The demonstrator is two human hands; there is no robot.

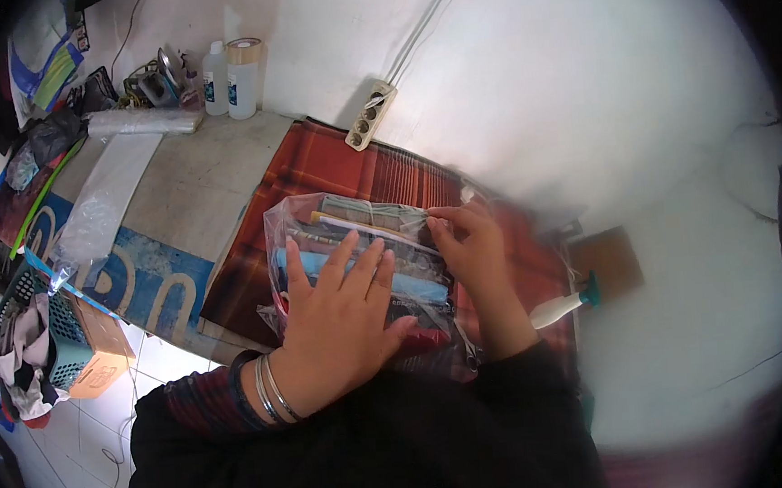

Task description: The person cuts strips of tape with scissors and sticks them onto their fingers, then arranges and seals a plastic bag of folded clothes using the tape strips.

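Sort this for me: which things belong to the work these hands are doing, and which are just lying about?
In the work:
clear bag, with items inside
left hand, spread on it
right hand, seemingly pinching its edge
plaid cloth, underneath

Apparently just lying about:
power strip
clear bottles
basket

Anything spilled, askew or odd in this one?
Nothing looks spilled or damaged around the filled clear bag. The one untidy spot is the plastic roll, upper left: a loose length trails, unwound, across the table to its edge.
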